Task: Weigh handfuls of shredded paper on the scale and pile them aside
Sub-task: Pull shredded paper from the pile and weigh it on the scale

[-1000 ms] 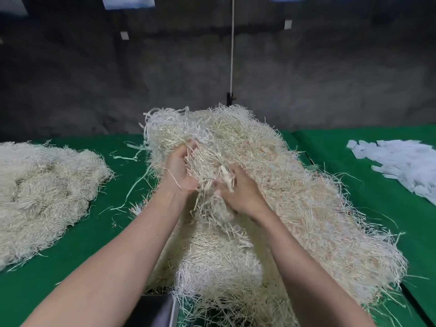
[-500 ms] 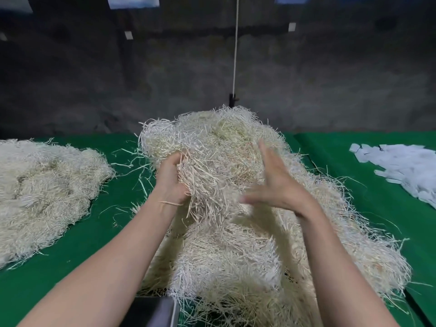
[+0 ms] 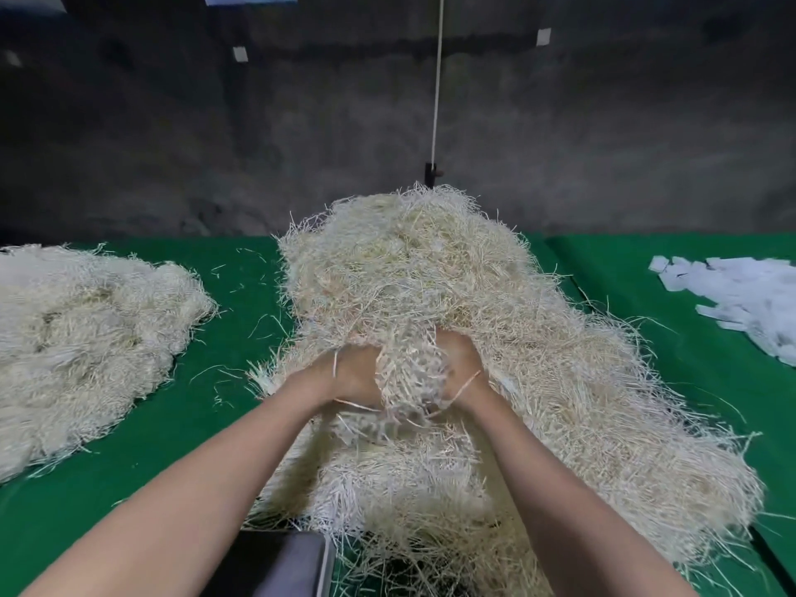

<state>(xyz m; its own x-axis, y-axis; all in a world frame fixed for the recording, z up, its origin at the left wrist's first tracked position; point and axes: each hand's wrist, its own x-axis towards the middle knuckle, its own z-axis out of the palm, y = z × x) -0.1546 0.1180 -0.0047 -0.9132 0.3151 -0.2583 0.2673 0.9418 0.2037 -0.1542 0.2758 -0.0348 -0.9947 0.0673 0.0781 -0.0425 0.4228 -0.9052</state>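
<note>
A big heap of cream shredded paper [image 3: 465, 269] covers the middle of the green table. My left hand [image 3: 351, 377] and my right hand [image 3: 461, 359] are side by side in its near slope. Both grip one clump of shredded paper [image 3: 407, 372] between them, and the fingers are buried in the strands. The metal plate of the scale [image 3: 280, 562] shows at the bottom edge, under my left forearm. A second, flatter pile of shredded paper [image 3: 82, 338] lies at the left.
White paper slips [image 3: 745, 295] lie scattered at the right on the green table cloth [image 3: 241, 286]. A white cord [image 3: 437, 79] hangs down behind the heap before a dark wall. Loose strands litter the cloth between the two piles.
My right hand, lifted open above the heap half a second ago, has come down beside my left hand. Both hands now clutch one clump lower on the near slope.
</note>
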